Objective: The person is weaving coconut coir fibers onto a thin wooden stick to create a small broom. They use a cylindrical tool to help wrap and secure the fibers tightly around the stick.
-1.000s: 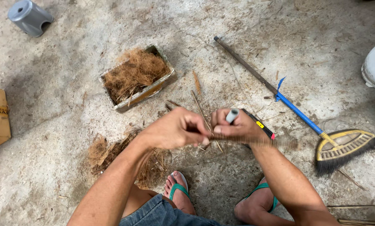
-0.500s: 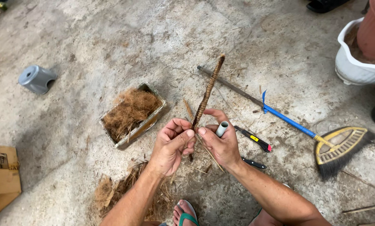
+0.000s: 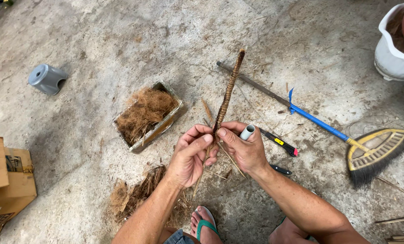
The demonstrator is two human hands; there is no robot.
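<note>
Brown, fibre-wrapped stick (image 3: 228,88), long and thin, now stands nearly upright btwn both hands, tip pointing away from the body; half a sec ago it sat at about the same tilt, and a sec ago both hands were clamped low over a bundle with no stick rising clear. So the wound length is out in the open, and the grip has shifted to its lower end.

Left hand (image 3: 192,156) curls round the base, thumb and fingers closed on it. Right hand (image 3: 243,147) pinches the same spot w/ thumb and forefinger, and also carries a short pale grey tube (image 3: 246,132) tucked in the fist.

Loose straw strands hang below the hands; where the stick ends inside the grip is hidden. Dark knife-like tool w/ yellow and red marks (image 3: 281,143) lies partly behind the right hand, prob. a cutter. White pot (image 3: 391,58) is cut off at the edge.
</note>
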